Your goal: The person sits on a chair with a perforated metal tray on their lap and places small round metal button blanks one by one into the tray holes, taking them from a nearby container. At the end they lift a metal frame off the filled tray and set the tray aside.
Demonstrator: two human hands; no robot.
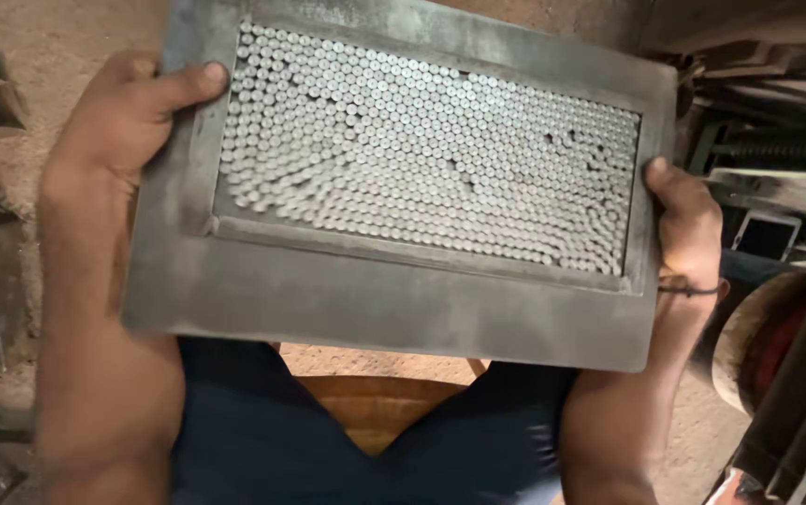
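Both hands are closed on one heavy grey metal tray (365, 304), held at its two short edges above the lap. At the left edge, the left hand (117, 126) is wrapped round the frame with the thumb laid across the top face near the upper corner. At the right edge, the right hand (688, 224) is clamped with only the thumb tip showing on the rim; its fingers are hidden underneath.

Count: one tray; two hands. The small silver cylindrical pins (421, 140) standing on end in the recessed window run to several hundred, too many and too fine to be counted exactly. They are packed in close rows, but the rows are seen to be disturbed in a curved band at the left and thinned near the right edge, where dark gaps show.

Risks, as judged:
- The tray is tilted, with its far edge raised. Further tilt could let the loosely seated pins slide or topple out of the recess.
- The right-hand hold is shallow and at the very rim. A slip there would drop that side toward the dark machinery (777, 150) just beside it.
- The weight is carried at the two ends only, over the dark blue trousers (262, 430) and the wooden seat (370, 407). A lost grip would bring the plate down on the thighs.
- Slight motion blur is noted, so finer detail cannot be confirmed.
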